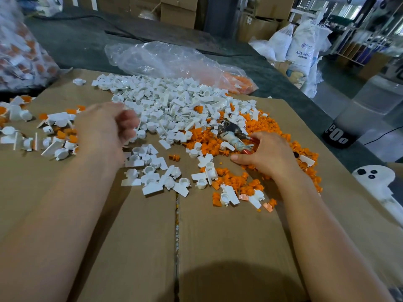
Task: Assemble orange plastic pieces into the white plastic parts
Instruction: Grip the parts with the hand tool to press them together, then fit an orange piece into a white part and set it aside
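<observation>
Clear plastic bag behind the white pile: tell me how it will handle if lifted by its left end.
The clear plastic bag looks thin and crumpled, so it would probably flop and sag. The orange pieces bunched in its right end would likely weigh that end down and slide about. Its glossy film may be slippery.

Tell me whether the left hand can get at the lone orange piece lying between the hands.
Probably yes: the orange piece lies uncovered on the cardboard, beside the left hand, with only low loose white parts between them.
</observation>
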### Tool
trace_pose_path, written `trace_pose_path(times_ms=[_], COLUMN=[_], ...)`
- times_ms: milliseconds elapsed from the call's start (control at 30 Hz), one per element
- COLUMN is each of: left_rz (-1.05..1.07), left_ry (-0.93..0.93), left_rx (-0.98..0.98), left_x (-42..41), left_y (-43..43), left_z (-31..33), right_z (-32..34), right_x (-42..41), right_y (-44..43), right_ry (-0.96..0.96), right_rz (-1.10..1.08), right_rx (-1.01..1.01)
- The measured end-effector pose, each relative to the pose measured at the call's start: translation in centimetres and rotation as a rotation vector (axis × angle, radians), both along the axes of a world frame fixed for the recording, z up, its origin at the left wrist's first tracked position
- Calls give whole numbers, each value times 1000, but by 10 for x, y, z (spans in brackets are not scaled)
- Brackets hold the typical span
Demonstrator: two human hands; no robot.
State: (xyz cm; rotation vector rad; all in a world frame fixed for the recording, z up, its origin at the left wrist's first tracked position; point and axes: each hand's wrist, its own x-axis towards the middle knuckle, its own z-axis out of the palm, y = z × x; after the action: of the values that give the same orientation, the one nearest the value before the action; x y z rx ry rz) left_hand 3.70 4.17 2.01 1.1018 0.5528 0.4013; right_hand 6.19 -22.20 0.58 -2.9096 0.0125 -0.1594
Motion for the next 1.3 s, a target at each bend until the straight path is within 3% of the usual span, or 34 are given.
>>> trace_pose_path(times_ms=[67, 133, 267, 367, 667, 733, 833, 900, 1000, 1133, 1300], left_rz=[-59, -88, -138, -146, -176, -168, -152, -163, -308, -463, -601], left_ry=[76, 120, 325, 441, 480, 412, 143, -1, -123, -186, -181], left_rx=[596, 963, 1292, 1391, 1369, 1391, 1322, 1189, 834, 483, 315], left_x=[-1, -4, 0, 0, 2, 1, 0, -2, -7, -13, -16], left_y=[-3, -6, -5, -4, -4, -4, -7, -11, -20, -33, -41], left_z=[-6, -9, -14, -14, -13, -15, -14, -12, -9, -8, -7], right_z=[0, 0, 0, 1, 2, 3, 3, 2, 4, 10, 5], right_x=[0, 0, 0, -1, -3, -4, -4, -4, -5, -10, -14], right_y=[1, 1, 2, 3, 5, 5, 6, 5, 5, 11, 28], right_ry=[11, 23, 42, 50, 80, 75, 62, 61, 28, -240, -162], right_rz=[1, 1, 1, 0, -16, -25, -25, -23, -14, 103, 332], right_rx=[-7, -11, -20, -19, 11, 48, 71, 77, 88, 197, 33])
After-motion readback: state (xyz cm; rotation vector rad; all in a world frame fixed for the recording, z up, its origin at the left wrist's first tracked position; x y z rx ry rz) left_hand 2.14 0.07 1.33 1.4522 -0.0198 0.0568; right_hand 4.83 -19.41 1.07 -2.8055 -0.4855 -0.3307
